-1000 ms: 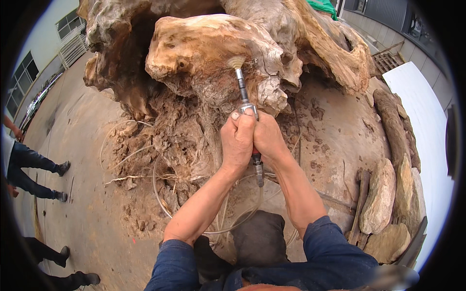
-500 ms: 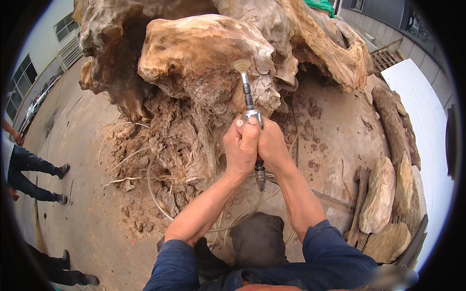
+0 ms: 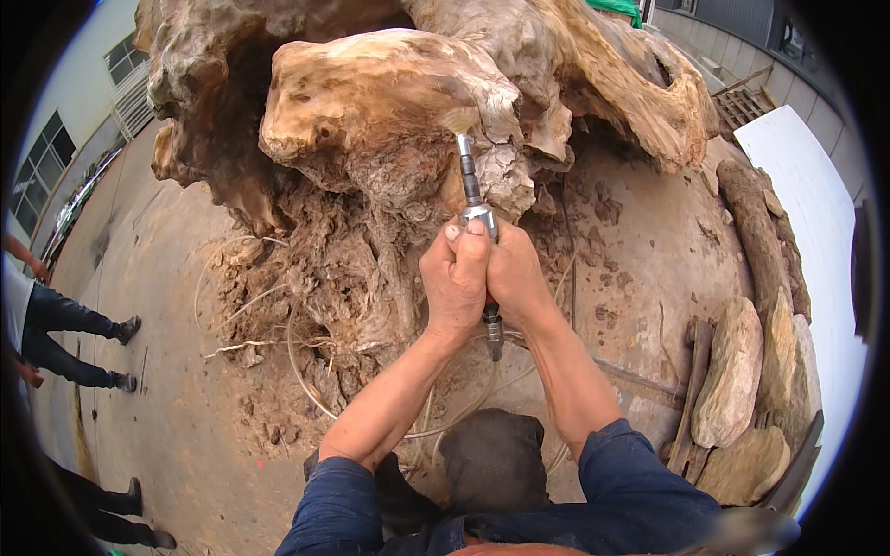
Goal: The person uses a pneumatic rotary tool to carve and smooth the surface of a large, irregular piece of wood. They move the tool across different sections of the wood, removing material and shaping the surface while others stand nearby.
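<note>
A pneumatic die grinder (image 3: 478,213), silver and black, points away from me with a hose at its near end. My left hand (image 3: 454,278) wraps round its body, thumb on top. Pressed against it from the other side, my right hand (image 3: 519,273) grips the same tool. At its far tip a round wire brush (image 3: 459,120), blurred as if spinning, meets the face of a huge gnarled tree stump (image 3: 371,88). Smooth brown wood lies left of the tip, and pale cracked wood (image 3: 505,185) to its right. My fingers hide the middle of the grinder.
A clear air hose (image 3: 301,366) loops over the ground near my knees. Bark crumbs (image 3: 269,408) litter the concrete below the stump. At right lie several rough wood pieces (image 3: 728,375) beside a white panel (image 3: 816,232). People's legs (image 3: 74,310) stand at far left.
The grinder and both hands have shifted slightly left, with the brush tip still at the stump's face. My grip looks the same.
</note>
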